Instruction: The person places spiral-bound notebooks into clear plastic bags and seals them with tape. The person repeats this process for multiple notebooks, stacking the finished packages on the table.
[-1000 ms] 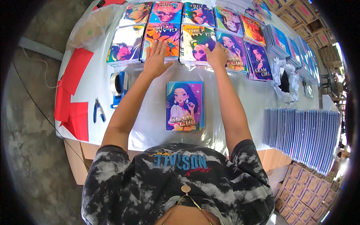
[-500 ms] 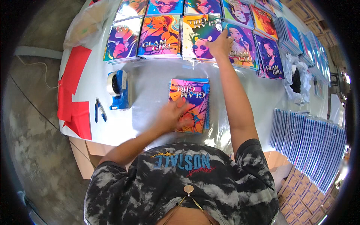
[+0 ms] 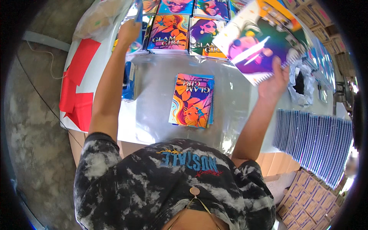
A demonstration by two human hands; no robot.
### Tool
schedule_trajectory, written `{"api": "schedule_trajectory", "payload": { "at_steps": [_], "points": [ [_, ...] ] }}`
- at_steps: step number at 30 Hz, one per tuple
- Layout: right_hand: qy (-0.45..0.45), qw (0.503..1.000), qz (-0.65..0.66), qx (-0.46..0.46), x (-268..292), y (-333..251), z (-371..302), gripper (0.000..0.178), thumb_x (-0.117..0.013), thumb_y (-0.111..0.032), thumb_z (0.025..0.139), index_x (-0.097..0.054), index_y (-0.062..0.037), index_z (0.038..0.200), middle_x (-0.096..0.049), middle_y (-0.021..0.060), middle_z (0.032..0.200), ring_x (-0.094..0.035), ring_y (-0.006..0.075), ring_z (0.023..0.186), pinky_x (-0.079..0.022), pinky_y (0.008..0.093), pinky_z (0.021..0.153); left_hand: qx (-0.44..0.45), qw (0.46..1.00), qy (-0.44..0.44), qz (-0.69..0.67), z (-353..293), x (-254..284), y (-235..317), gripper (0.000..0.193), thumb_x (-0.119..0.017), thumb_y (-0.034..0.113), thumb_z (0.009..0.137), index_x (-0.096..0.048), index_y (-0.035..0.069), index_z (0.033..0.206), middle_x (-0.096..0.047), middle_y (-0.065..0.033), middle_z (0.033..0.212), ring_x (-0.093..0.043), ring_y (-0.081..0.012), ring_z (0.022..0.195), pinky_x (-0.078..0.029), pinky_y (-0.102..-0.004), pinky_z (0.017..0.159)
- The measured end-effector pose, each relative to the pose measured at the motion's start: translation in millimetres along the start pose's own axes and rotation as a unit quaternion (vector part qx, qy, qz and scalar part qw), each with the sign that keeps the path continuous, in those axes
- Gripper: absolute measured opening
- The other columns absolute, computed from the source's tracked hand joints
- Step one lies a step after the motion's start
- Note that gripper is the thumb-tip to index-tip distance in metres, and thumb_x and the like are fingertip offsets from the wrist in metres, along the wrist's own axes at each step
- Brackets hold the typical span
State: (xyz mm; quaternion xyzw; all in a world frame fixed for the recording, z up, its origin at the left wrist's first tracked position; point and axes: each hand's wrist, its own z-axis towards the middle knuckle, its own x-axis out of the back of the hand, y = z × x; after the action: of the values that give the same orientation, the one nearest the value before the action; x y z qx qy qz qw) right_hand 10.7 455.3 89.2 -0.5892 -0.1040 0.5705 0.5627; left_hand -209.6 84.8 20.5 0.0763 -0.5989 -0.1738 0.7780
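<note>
Raised over the right part of the table, my right hand (image 3: 274, 81) is closed on the spiral edge of a notebook (image 3: 255, 48) with a green, purple and white cover, held tilted. At the far left, my left hand (image 3: 129, 34) grips a notebook (image 3: 138, 10) seen almost edge-on and partly blurred, above the leftmost pile. In the middle of the table lies a small, slightly uneven stack of spiral notebooks (image 3: 191, 101), an orange and purple cover on top. Neither hand touches it. Behind it stand piles of notebooks with an orange cover (image 3: 168, 32) and a green-purple cover (image 3: 205, 32).
A blue tape dispenser (image 3: 129, 82) stands partly behind my left forearm. Red sheets (image 3: 82, 63) lie along the left edge. At the right are crumpled plastic (image 3: 303, 80) and a long row of upright notebooks (image 3: 314, 142). Boxes (image 3: 306, 199) are stacked on the floor.
My left hand has left the small stack and reached to the far left pile, taking a notebook. My right hand has lifted a notebook from the back row and drawn it right.
</note>
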Motion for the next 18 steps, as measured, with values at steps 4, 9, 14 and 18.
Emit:
{"api": "schedule_trajectory", "payload": {
  "at_steps": [4,9,14,18],
  "points": [
    [0.046,0.977,0.185,-0.099,47,-42,-30,0.038,-0.045,-0.019,0.094,-0.043,0.0017,0.126,-0.054,0.0168,0.118,-0.056,0.0275,0.104,-0.042,0.0423,0.095,-0.076,0.947,0.085,-0.299,-98,16,54,0.019,-0.054,0.015,0.085,-0.06,-0.001,0.093,-0.062,-0.0117,0.079,-0.059,-0.0131,0.073,-0.045,-0.0273,0.063],
    [-0.014,0.951,0.153,-0.269,70,31,-102,0.027,-0.05,-0.017,0.091,-0.049,-0.0025,0.114,-0.055,0.0097,0.097,-0.055,0.019,0.076,-0.046,0.0249,0.069,-0.366,0.91,-0.186,0.065,-253,-39,43,0.055,-0.048,0.009,0.081,-0.044,0.027,0.132,-0.04,0.0007,0.14,-0.036,-0.0235,0.128,-0.035,-0.0468,0.098],
    [-0.128,0.799,-0.45,-0.379,84,97,-141,0.041,-0.075,-0.015,0.07,-0.054,-0.0023,0.104,-0.059,0.0114,0.095,-0.056,0.018,0.087,-0.044,0.0307,0.076,-0.278,0.941,-0.193,-0.006,-189,10,70,0.05,-0.056,0.001,0.075,-0.052,0.016,0.123,-0.051,-0.0074,0.128,-0.044,-0.0294,0.121,-0.034,-0.0474,0.1],
    [-0.173,0.758,-0.605,-0.172,61,112,-61,0.049,-0.072,-0.021,0.072,-0.051,-0.0036,0.113,-0.055,0.0164,0.105,-0.054,0.0296,0.096,-0.044,0.0397,0.079,-0.199,0.978,-0.039,-0.057,-65,15,65,0.04,-0.06,0.01,0.078,-0.056,0.009,0.118,-0.061,-0.0164,0.108,-0.055,-0.0319,0.105,-0.042,-0.0406,0.091]
  ]
}}
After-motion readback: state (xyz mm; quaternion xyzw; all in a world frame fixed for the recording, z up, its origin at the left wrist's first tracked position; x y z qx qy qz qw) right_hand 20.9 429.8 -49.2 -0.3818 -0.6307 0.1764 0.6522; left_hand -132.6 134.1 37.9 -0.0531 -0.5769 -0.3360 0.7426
